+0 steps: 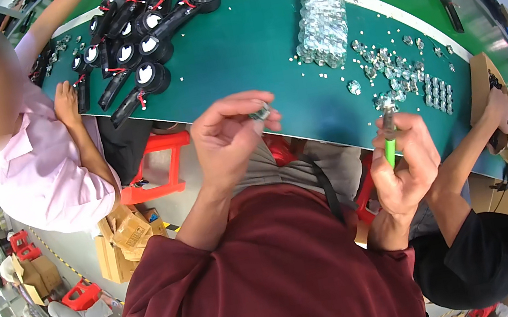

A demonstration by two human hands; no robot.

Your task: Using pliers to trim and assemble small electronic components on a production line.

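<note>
My left hand (223, 142) is raised at the near edge of the green table. Its thumb and fingers pinch a small, shiny, partly clear piece (260, 114), whose exact kind is too small to make out. To the right, my right hand (408, 166) is closed around a slim tool with a bright green handle (391, 152) and a greyish upper part, pointing up and away from me. Its tip overlaps the loose pieces behind it, so I cannot tell what kind of tool it is. Beyond it lie scattered small clear and silvery pieces (395, 73).
A stack of clear pieces (320, 23) stands at the back, with a neat block of pieces (438, 95) farther right. Black round-headed devices (149, 76) crowd the table's left. Co-workers sit on both sides; an open cardboard box (479, 87) stands at right. A red stool (164, 163) is at left.
</note>
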